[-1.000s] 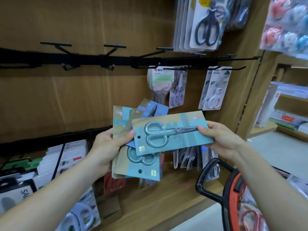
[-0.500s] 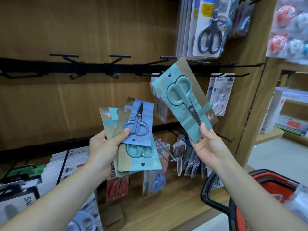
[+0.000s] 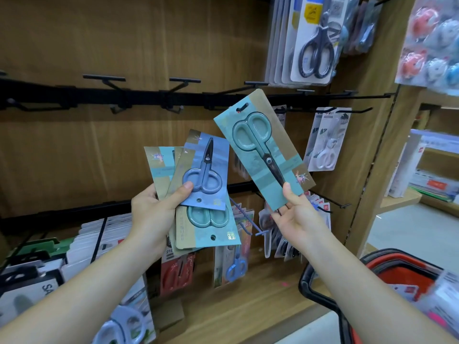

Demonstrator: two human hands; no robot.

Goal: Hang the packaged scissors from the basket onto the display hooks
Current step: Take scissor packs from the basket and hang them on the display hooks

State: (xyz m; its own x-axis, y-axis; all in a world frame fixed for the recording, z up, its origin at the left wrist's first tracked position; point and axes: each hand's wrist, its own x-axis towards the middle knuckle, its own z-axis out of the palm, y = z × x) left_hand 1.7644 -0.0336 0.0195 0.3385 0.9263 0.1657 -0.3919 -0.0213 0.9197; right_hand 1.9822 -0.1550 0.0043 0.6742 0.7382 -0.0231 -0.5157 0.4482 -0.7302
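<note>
Centre frame, our right grip (image 3: 296, 217) pinches a tilted teal scissors pack (image 3: 260, 155) by its lower end; our left grip (image 3: 154, 214) clasps fanned scissors packs (image 3: 216, 157).

Right hand (image 3: 295, 217) pinches teal scissors pack (image 3: 263, 150) at hook (image 3: 244, 106); left hand (image 3: 154, 214) grips fanned packs (image 3: 203, 194).

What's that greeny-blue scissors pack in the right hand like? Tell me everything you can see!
The teal scissors pack is a long card, teal with brown paper-like edges and a small colourful picture near the bottom. Teal-handled scissors with dark blades lie on it, handles up. A slot-shaped hanging hole sits at the top. It tilts, top leaning left, raised before the black hook rail. Only the right hand touches it, pinching its bottom end. Whether a hook is in the hole cannot be told.
</note>
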